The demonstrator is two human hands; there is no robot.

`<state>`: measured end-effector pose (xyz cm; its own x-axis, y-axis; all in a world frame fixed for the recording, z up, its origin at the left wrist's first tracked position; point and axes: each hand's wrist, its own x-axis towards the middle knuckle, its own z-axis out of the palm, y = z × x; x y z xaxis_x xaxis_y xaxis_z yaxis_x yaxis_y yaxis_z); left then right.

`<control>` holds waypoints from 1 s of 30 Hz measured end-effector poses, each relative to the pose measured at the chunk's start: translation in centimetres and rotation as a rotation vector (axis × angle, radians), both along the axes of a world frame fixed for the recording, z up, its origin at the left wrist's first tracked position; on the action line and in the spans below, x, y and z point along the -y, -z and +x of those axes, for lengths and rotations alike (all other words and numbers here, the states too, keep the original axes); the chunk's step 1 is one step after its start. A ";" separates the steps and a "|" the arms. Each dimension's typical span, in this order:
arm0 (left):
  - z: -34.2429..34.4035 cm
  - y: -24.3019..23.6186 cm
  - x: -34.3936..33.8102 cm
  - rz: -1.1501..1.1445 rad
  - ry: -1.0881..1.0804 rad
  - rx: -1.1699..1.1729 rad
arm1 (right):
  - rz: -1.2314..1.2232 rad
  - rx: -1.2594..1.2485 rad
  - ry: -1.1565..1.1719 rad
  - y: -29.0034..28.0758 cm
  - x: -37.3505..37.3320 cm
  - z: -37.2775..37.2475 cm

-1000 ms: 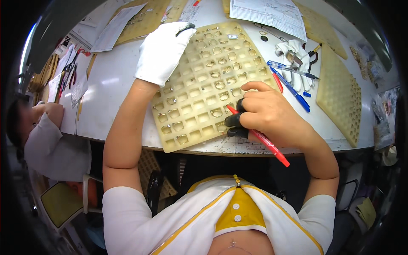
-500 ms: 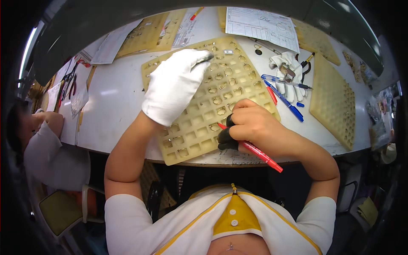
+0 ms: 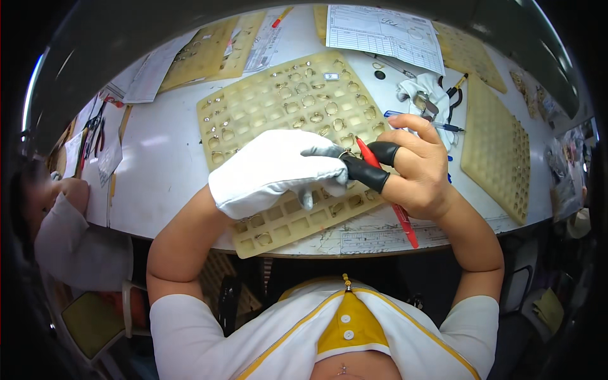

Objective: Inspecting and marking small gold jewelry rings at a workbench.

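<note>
My left hand [image 3: 278, 168], in a white glove with greyed fingertips, pinches a small ring [image 3: 345, 154] over the tray. My right hand [image 3: 415, 168] is bare but for black finger cots on thumb and forefinger. It holds a red marker pen [image 3: 403, 223] slanting through its fingers, the red tip beside the ring. The black-covered thumb meets the gloved fingertips at the ring, which they partly cover. Beneath both hands lies a pale yellow tray [image 3: 280, 246] of square pockets. Rings sit in many pockets; others hold none. A small white tag [image 3: 330, 76] lies near its far edge.
Beyond the tray lie paper forms [image 3: 386, 35] and more yellow trays [image 3: 196, 57]. At right are a crumpled white glove [image 3: 418, 85], pens, pliers [image 3: 456, 98] and another pocketed tray [image 3: 497, 152]. A co-worker's arm [image 3: 82, 234] is at far left.
My left hand has come from the tray's far part toward me and now meets my right hand at a ring. My right hand has lifted and turned with the pen. The tray has shifted slightly.
</note>
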<state>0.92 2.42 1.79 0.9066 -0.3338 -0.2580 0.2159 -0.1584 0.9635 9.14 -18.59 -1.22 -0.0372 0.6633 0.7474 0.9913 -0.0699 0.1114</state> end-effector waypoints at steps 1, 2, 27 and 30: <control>0.0 0.0 0.2 -0.031 -0.033 -0.041 | -0.071 -0.056 -0.026 -0.2 0.6 0.4; 0.0 -0.1 0.4 -0.063 -0.067 -0.081 | -0.015 -0.117 -0.004 -0.1 0.5 0.3; 0.0 0.4 0.8 -0.238 -0.117 -0.277 | -0.054 -0.855 -0.057 0.7 0.2 -0.4; -0.1 0.6 1.0 -0.249 -0.159 -0.259 | -0.051 -0.826 -0.059 0.6 0.2 -0.3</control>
<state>0.82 1.46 1.20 0.8673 -0.2759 -0.4142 0.4603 0.1279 0.8785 8.86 -18.75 -1.79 0.4743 0.7114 0.5186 0.7573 -0.0294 -0.6524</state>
